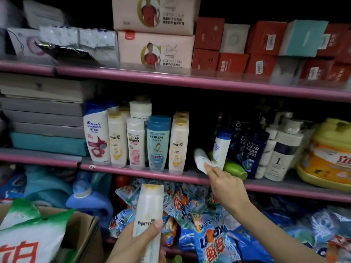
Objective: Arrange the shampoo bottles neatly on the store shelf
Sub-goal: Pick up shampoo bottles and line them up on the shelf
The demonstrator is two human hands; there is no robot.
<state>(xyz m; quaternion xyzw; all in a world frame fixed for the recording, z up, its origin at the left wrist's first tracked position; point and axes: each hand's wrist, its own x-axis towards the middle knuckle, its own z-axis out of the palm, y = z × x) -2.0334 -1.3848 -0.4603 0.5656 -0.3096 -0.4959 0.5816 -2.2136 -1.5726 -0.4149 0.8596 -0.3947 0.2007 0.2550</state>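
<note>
Low at centre frame, left hand (138, 242) grips a white Pantene bottle (149, 211), upright. Right hand (224, 184), mid-right, fingers touching a tipped white bottle (201, 160) on the pink shelf (133, 170); grasp unclear. Standing shampoo row (135, 139) left of it.

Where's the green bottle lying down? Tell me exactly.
In the head view, the green bottle lies on its side on the middle shelf, right of centre, just right of the right hand and in front of the dark Clear bottles.
</note>
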